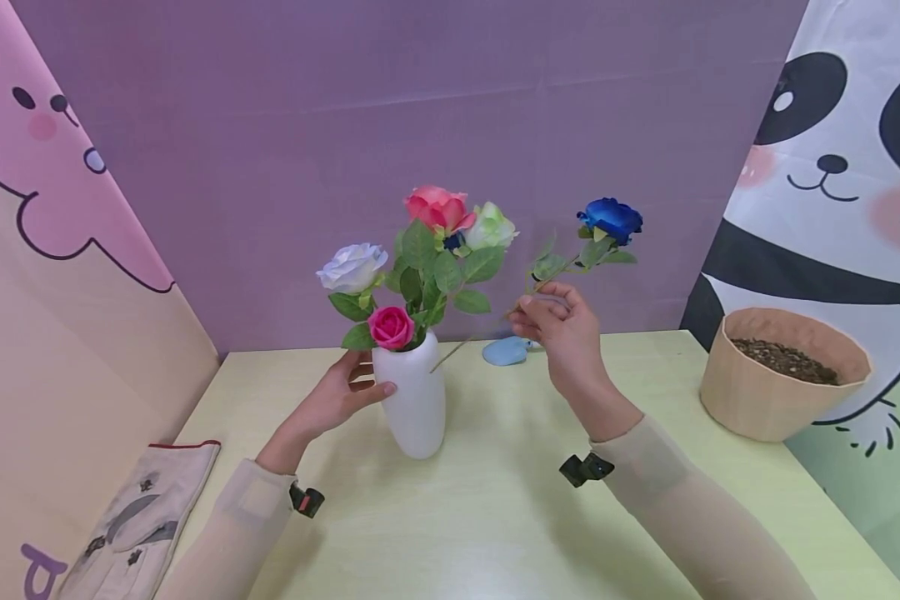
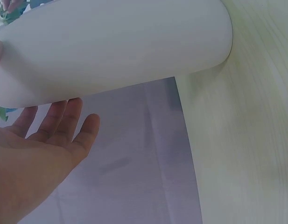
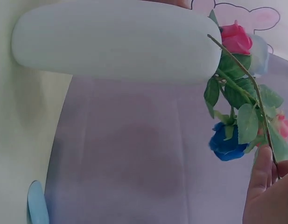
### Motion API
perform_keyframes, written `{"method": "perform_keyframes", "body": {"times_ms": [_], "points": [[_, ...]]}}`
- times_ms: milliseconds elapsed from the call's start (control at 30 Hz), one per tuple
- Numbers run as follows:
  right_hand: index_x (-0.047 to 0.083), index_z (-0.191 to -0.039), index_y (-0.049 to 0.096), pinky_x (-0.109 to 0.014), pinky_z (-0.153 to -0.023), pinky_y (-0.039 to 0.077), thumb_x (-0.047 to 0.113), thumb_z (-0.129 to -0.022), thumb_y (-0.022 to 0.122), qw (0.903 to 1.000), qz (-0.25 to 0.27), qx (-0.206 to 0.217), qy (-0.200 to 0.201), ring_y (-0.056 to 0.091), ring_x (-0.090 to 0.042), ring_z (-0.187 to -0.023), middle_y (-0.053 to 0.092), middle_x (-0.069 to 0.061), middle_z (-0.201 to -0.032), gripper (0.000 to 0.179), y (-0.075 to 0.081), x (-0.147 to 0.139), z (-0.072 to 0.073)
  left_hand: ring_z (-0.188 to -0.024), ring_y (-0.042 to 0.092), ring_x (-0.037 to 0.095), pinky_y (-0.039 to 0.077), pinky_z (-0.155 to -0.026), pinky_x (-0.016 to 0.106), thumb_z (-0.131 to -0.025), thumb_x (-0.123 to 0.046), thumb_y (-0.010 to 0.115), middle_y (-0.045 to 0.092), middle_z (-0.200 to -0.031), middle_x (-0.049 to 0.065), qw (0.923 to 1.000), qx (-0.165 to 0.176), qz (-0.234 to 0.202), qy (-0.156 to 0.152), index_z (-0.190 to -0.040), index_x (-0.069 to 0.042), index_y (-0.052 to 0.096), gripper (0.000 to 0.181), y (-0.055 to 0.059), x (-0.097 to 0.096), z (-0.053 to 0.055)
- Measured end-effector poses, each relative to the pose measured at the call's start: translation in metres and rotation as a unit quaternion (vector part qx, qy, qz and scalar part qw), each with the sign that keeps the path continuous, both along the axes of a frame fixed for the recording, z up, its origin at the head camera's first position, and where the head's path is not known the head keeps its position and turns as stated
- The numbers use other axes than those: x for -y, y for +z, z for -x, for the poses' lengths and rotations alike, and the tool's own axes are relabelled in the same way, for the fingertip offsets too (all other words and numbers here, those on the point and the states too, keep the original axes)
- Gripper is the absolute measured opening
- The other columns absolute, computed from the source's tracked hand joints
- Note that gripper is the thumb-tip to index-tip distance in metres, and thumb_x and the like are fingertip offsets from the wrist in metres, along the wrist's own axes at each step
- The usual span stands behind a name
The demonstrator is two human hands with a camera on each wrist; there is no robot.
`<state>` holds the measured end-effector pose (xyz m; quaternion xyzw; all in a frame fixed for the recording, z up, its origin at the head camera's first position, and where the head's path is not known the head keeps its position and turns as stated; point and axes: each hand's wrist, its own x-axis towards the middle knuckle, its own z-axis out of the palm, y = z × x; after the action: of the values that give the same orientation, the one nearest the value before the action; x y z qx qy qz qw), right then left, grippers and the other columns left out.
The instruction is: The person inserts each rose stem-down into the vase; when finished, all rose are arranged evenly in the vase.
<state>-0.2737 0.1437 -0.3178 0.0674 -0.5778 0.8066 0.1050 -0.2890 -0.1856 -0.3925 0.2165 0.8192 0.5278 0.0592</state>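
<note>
A white vase (image 1: 414,408) stands upright on the table, bearing a pale white-lilac rose (image 1: 352,268), a deep pink rose (image 1: 392,327), a coral rose (image 1: 440,208) and a greenish-white rose (image 1: 491,227). Another blue flower (image 2: 40,3) among them is mostly hidden in the head view. My left hand (image 1: 339,393) holds the vase near its neck, thumb in front and fingers behind. To the right, my right hand (image 1: 562,333) pinches the stem of a blue rose (image 1: 611,220). The stem's lower end (image 3: 214,38) points down-left, in front of the vase's upper part.
Behind the right hand, a light blue trowel-like piece (image 1: 506,351) lies near the table's back edge. A tan pot (image 1: 750,392) of dark soil stands at the right. Folded grey-beige cloth (image 1: 138,517) lies at the left. A purple backdrop (image 1: 270,208) rises behind the table.
</note>
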Motion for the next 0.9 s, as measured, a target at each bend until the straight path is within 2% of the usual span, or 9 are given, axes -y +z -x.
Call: {"method": "perform_keyframes", "body": {"times_ms": [567,700,900], "points": [[0.011,-0.108,0.049,-0.024,-0.071,0.063,0.009,-0.094,0.068,0.9970,0.033,-0.049,-0.049,0.074,-0.010,-0.073,0.073,0.001,-0.084,0.024,0.015,0.016,0.005,-0.139,0.045,0.040,0.043,-0.113,0.054,-0.092,-0.033,0.072,0.041,-0.151,0.016,1.0000,-0.008,-0.001,-0.003,-0.155,-0.015,0.025,0.081,-0.002,0.000,0.002],[0.012,-0.108,0.050,-0.026,-0.073,0.063,0.009,-0.094,0.069,0.9972,0.017,-0.048,-0.055,0.074,-0.010,-0.073,0.073,0.001,-0.084,0.023,0.012,0.020,0.008,-0.139,0.046,0.039,0.045,-0.112,0.054,-0.092,-0.033,0.073,0.041,-0.151,0.016,1.0000,-0.005,-0.002,-0.003,-0.155,-0.017,0.025,0.081,-0.001,0.000,0.001],[0.014,-0.109,0.051,-0.029,-0.077,0.063,0.011,-0.094,0.069,0.9975,-0.033,-0.046,-0.042,0.075,-0.013,-0.075,0.072,0.004,-0.082,0.024,0.005,0.031,0.009,-0.139,0.046,0.040,0.045,-0.112,0.054,-0.092,-0.033,0.073,0.041,-0.151,0.016,1.0000,-0.001,-0.004,-0.003,-0.155,-0.017,0.025,0.082,-0.001,0.000,0.001]]}}
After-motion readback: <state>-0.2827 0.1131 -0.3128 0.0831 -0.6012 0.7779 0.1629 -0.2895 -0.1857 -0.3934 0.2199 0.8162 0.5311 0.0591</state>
